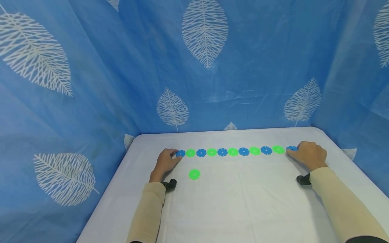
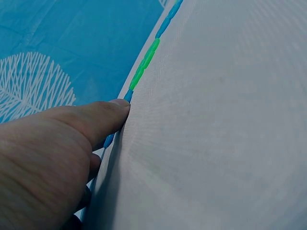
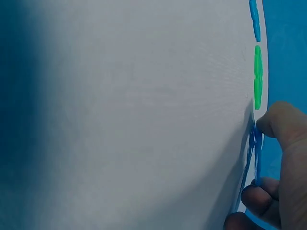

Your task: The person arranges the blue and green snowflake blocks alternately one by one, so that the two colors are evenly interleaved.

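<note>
Blue and green notched plastic discs alternate in a row along the far part of the white table (image 1: 231,202). At the row's left end my left hand (image 1: 166,160) pinches a blue disc (image 1: 180,153) between thumb and fingers; the thumb covers part of it in the left wrist view. My right hand (image 1: 310,154) grips a blue disc (image 3: 258,158) at the right end by its edges. A second blue strip shows beside that disc in the right wrist view; what it is, I cannot tell. Next to it lies a green disc (image 1: 278,149).
One loose green disc (image 1: 194,174) lies in front of the row, towards its left end. A blue curtain (image 1: 243,67) with white leaf prints hangs behind and beside the table.
</note>
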A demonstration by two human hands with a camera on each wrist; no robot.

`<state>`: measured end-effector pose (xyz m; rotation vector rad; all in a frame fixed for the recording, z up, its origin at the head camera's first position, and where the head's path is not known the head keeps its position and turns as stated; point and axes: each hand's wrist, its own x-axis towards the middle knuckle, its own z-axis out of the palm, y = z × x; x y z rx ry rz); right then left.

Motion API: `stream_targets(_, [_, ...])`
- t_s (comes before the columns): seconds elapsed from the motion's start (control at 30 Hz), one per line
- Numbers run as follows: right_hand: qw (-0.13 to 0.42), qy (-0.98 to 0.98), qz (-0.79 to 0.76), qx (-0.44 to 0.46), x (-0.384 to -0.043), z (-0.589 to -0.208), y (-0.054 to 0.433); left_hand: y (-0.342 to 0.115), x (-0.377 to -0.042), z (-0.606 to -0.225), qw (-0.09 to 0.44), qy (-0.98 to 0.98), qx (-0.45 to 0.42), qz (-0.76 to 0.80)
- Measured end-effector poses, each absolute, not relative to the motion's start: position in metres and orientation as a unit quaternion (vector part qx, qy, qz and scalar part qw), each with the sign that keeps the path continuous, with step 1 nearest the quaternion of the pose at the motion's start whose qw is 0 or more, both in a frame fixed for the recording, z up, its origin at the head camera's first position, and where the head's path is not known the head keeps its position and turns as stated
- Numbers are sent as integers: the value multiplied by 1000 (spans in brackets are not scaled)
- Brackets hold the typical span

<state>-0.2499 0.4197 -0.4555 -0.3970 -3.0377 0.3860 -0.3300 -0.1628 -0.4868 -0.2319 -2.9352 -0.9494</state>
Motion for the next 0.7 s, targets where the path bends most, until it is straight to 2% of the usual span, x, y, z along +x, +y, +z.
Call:
stream_targets(0.43, [38,-982,140,-123,-254,-468,418,-164,-329,-488,33,-949,-81,-304])
stream_targets(0.7, [24,-981,142,-128,-251,-464,413,-164,-328,-487,32,-948,-81,-306])
